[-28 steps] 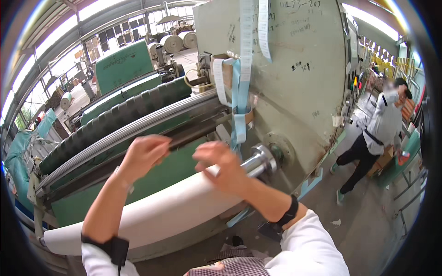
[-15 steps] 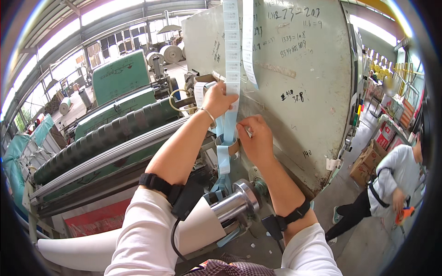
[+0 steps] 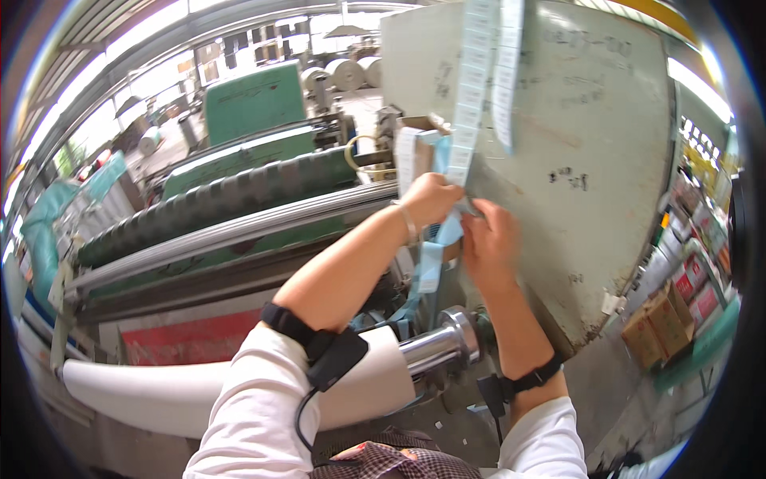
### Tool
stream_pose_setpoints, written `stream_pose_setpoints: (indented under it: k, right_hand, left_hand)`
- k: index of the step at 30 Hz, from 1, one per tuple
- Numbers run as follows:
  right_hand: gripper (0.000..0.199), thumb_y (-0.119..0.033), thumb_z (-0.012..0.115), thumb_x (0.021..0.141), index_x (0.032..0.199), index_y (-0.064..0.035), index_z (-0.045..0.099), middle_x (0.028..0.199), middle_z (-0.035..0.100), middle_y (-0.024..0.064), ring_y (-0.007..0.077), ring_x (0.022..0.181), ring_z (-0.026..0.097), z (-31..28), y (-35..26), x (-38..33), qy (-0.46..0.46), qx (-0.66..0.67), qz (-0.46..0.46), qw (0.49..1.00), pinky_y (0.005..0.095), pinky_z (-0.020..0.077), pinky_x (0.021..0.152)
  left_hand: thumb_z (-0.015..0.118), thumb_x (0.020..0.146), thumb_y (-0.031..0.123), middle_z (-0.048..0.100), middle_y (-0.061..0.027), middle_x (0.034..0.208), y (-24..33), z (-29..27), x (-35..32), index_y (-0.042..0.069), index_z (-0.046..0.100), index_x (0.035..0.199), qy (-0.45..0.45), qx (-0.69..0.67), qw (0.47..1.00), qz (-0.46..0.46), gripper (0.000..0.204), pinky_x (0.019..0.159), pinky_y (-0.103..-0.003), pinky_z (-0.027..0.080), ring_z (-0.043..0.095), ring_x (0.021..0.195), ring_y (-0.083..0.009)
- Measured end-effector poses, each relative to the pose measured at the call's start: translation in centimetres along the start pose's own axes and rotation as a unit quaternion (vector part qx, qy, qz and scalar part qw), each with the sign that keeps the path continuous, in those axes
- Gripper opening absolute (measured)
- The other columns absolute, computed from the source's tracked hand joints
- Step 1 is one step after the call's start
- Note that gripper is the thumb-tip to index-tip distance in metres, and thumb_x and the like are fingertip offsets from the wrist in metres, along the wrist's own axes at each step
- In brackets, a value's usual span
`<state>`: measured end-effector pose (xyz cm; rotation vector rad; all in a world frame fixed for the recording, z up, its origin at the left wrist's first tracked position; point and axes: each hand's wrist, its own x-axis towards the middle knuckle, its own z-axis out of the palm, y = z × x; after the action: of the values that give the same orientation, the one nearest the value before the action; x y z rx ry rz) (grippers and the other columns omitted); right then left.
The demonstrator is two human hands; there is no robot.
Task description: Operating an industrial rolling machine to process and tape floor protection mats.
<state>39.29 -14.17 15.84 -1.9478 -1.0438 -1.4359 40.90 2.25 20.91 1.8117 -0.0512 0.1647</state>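
A long pale-blue strip of printed labels hangs down in front of a large greyish board. My left hand is closed on this strip, thumb and fingers pinching it. Just beside and slightly below, my right hand is blurred by motion, its fingertips pinched on the strip at the left hand's thumb. Below the hands the strip's lower length hangs in loops. A second label strip hangs to the right, untouched. Left of the strip, white label paper sticks out by a small cardboard box.
On the left stands a machine with a dark ribbed roller and green panels. A white roll on a shiny metal shaft lies beneath my arms. The marked board rises ahead; cardboard boxes stand at right.
The view has swung, so the scene sits farther right. My right hand has come up to the strip beside my left, which still grips it. The person at right has mostly left the view.
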Motion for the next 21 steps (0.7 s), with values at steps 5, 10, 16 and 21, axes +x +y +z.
stream_pose_setpoints:
  k: [5,10,16,21]
  right_hand:
    - [0.021,0.001,0.071,0.074,0.092,-0.0057,0.062,0.107,0.06,0.0177,0.0362,0.095,0.058,-3.9,-7.4,-6.5,-0.049,0.204,0.002,0.978,0.0436,0.0465,0.08]
    - [0.042,-0.008,0.076,0.074,0.111,-0.0034,0.058,0.119,0.052,0.018,0.0327,0.108,0.052,-10.8,-13.7,-17.3,-0.092,0.256,0.159,0.949,0.0431,0.0438,0.091]
    - [0.105,-0.011,0.077,0.072,0.151,0.0009,0.009,0.141,0.025,0.023,0.0374,0.13,0.035,-11.4,-20.9,-27.5,-0.208,0.259,0.308,0.892,0.0465,0.0339,0.107]
    - [0.117,-0.031,0.081,0.074,0.153,-0.0035,0.0,0.146,0.02,0.0245,0.0374,0.132,0.034,-6.7,-31.1,-32.1,-0.195,0.328,0.513,0.769,0.0496,0.0326,0.108]
  left_hand:
    - [0.067,0.09,0.04,0.065,-0.0064,0.075,-0.7,-4.8,-5.3,-0.004,0.064,0.101,0.18,0.156,0.97,0.046,0.046,0.057,-0.026,0.051,0.061,0.059,-0.0109]
    - [0.061,0.092,0.039,0.067,-0.0047,0.094,-8.6,-15.8,-17.2,0.011,0.063,0.086,-0.033,0.382,0.898,0.217,0.028,0.07,-0.031,0.053,0.064,0.081,-0.0185]
    - [0.079,0.075,0.037,0.069,-0.0145,0.113,-9.1,-23.5,-44.7,0.001,0.063,0.119,0.04,0.408,0.908,-0.083,0.059,0.094,-0.038,0.049,0.064,0.106,-0.0305]
    - [0.083,0.068,0.03,0.056,-0.0135,0.134,-9.4,-24.5,-60.0,0.006,0.053,0.134,0.186,0.566,0.803,0.009,0.076,0.108,-0.044,0.037,0.05,0.126,-0.0314]
